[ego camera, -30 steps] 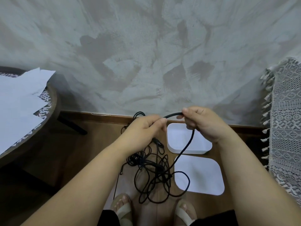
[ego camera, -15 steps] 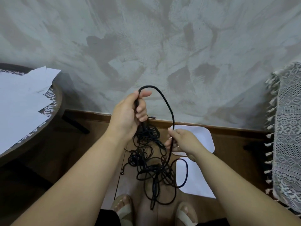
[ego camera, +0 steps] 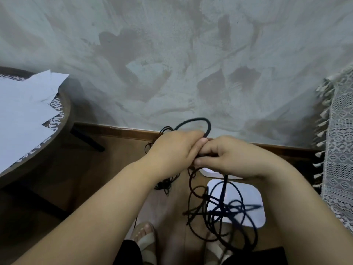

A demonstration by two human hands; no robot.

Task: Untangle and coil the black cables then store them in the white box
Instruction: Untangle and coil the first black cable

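Observation:
My left hand (ego camera: 175,150) and my right hand (ego camera: 229,159) meet in front of me, both gripping the same black cable (ego camera: 193,121), which arcs in a small loop above the left hand. From the hands a tangle of black cable (ego camera: 221,209) hangs down in several loops, blurred by motion. A thinner bunch of cable (ego camera: 165,184) lies on the floor under my left wrist. The white box (ego camera: 210,172) is mostly hidden behind my right hand. Its white lid (ego camera: 252,203) lies flat on the floor just nearer to me, behind the hanging tangle.
A round wooden table (ego camera: 57,134) with white paper sheets (ego camera: 24,108) stands at the left. A lace cloth with tassels (ego camera: 340,153) hangs at the right. The grey wall (ego camera: 172,64) rises straight ahead. My sandalled feet (ego camera: 145,238) rest on the wooden floor below.
My left hand came down from its raised position and my right hand rose to meet it. The cable tangle lifted off the floor and swung to the right over the lid.

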